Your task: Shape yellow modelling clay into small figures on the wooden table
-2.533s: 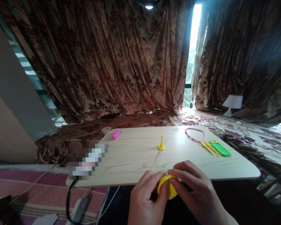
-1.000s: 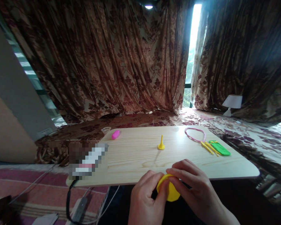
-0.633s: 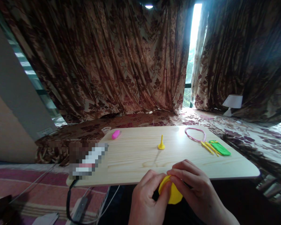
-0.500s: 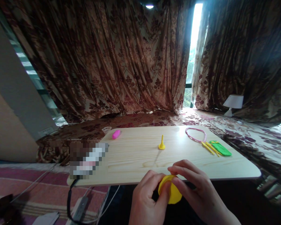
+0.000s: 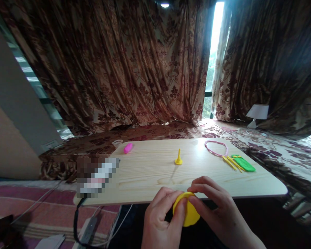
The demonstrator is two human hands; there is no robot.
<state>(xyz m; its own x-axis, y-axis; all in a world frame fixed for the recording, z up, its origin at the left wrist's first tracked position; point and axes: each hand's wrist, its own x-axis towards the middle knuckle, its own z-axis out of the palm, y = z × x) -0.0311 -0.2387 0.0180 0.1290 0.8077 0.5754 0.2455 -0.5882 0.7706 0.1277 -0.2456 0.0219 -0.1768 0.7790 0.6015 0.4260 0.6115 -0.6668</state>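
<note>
Between my hands, just off the table's front edge, is a flat round disc of yellow modelling clay (image 5: 192,213). My left hand (image 5: 162,216) grips its left side, thumb on the near face and fingers behind. My right hand (image 5: 216,207) pinches the upper right rim between thumb and fingertips. On the table beyond stands a yellow clay piece (image 5: 178,158) with a thin upright stem on a round base. To the right lie a green clay slab (image 5: 244,164), thin yellow clay strips (image 5: 233,164) and a pink twisted loop (image 5: 216,148).
The light wood table (image 5: 145,173) also bears a pink clay lump (image 5: 128,148) at the back left. A pixelated object (image 5: 98,178) with a black cable sits at the left edge. A clear container (image 5: 117,143) is at the back left corner, and a white lamp (image 5: 257,112) stands behind right.
The yellow disc has shifted very slightly left in my hands, and its round face is turned a bit more toward me. Both hands keep their hold on it. The table objects stay put.
</note>
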